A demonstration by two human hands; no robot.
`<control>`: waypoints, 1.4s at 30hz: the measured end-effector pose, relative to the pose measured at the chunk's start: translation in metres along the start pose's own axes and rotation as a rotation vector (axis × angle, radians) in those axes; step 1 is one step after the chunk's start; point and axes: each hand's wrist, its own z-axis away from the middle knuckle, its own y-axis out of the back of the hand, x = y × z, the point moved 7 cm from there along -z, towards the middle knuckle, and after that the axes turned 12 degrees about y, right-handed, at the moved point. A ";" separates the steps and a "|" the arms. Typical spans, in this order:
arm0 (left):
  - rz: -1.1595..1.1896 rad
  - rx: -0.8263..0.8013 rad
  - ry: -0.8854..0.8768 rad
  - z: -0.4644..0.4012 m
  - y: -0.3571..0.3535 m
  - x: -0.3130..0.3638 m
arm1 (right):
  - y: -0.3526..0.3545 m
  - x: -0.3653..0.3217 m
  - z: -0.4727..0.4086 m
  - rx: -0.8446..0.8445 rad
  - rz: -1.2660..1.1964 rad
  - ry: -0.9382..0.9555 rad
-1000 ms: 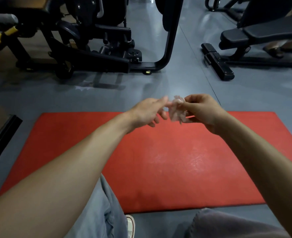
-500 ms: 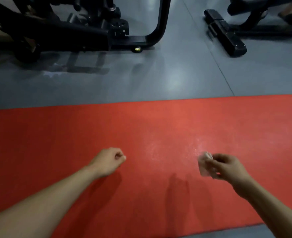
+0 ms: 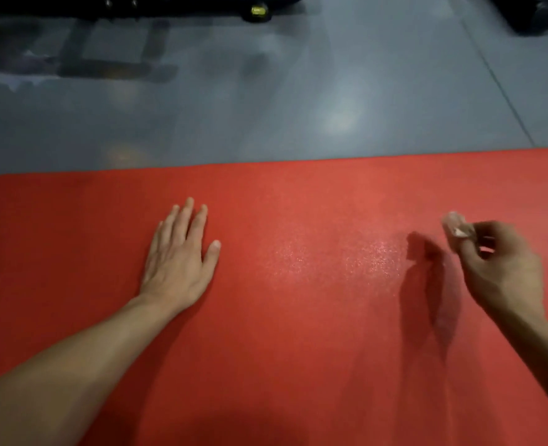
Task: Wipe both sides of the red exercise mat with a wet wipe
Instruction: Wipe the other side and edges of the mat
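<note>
red exercise mat [image 3: 298, 349] spread flat on the grey floor [image 3: 266, 107], filling the lower part of the view, far edge running straight across and rising slightly toward the right. surface finely textured, evenly red, with a pale speckled sheen near the middle, between the two hands; darker in the shaded left and bottom parts. no folds or curled corners within view; side ends cut off by the frame.

left hand [image 3: 177, 255] laid palm down on the mat, left of the sheen, fingers straight and close together, thumb angled out to the right, holding nothing, forearm stretching back toward the lower left corner.

right hand [image 3: 501, 268] raised just above the mat, right of the sheen, fingers curled, pinching a small crumpled wet wipe [image 3: 456, 228] between thumb and fingertips. wipe whitish and bunched, sticking out past the fingertips toward the mat's far edge, blurred, apparently clear of the surface. dark shadow of hand and wipe cast on the mat just to their left.

beyond the mat's far edge, glossy floor with a soft light reflection, and black gym equipment [image 3: 137, 4] along the top, with a small yellow-green part on it.
</note>
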 end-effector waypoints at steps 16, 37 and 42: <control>-0.111 0.144 -0.023 -0.020 -0.021 0.011 | -0.102 -0.077 0.027 -0.094 -0.015 0.315; -0.053 0.166 -0.031 -0.019 -0.016 0.011 | -0.176 -0.224 0.052 -0.300 -0.016 1.007; -0.054 0.151 -0.026 -0.019 -0.017 0.012 | -0.113 -0.085 -0.055 -0.055 0.226 0.455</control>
